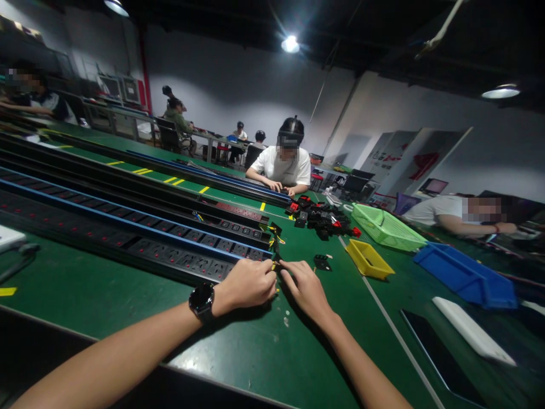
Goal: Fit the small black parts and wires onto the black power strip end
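Observation:
At the right end of a long black power strip [183, 255], my two hands meet over the green table. My left hand [251, 281], with a black watch [201, 300] on the wrist, is closed, thumb and fingers pinched on something small that I cannot make out; a bit of yellow shows there. My right hand [305, 288] reaches in from the other side with its index finger stretched to the same spot and its thumb apart. Just beyond the fingertips, yellow wires [279, 240] stick out from the strip ends. A small black socket piece [322, 262] lies right of my hands.
More long strips with blue edges [213, 176] lie parallel behind. A pile of black and red parts [323, 218], a green basket [385, 227], a yellow bin [369, 259], a blue bin [464, 275], a phone [438, 358] and a white box-like object [472, 329] are rightward. A person [283, 165] works opposite.

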A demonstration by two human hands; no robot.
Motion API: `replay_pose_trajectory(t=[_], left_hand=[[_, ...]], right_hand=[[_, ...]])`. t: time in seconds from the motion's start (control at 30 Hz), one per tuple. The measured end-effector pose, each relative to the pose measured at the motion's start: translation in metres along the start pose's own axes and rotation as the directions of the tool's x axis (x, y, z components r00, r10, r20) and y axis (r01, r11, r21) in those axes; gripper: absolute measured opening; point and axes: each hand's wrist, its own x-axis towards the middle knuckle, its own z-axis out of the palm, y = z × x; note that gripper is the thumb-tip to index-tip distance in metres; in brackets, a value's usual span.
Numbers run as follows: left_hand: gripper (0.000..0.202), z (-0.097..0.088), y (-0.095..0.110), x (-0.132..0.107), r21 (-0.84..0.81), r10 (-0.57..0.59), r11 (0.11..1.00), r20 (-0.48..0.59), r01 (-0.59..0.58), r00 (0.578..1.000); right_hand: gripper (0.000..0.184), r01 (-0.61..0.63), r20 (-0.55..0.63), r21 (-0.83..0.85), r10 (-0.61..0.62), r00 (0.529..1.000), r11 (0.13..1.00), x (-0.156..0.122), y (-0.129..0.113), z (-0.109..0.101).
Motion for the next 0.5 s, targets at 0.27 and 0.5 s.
replay_pose_trajectory(t=[0.27,0.5], left_hand=[[0.028,-0.002,-0.002,0.0,0.049,0.011,0.999,0.018,-0.012,1.0],[0.027,-0.005,-0.003,0.002,0.05,0.0,0.999,0.034,-0.002,0.999]], right_hand=[[0.035,-0.299,-0.176,0.094,0.312,0.934,0.949,0.002,0.052,-0.013],[0.045,-0.458,-0.122,0.093,0.466,0.876,0.884,0.0,0.09,-0.026]])
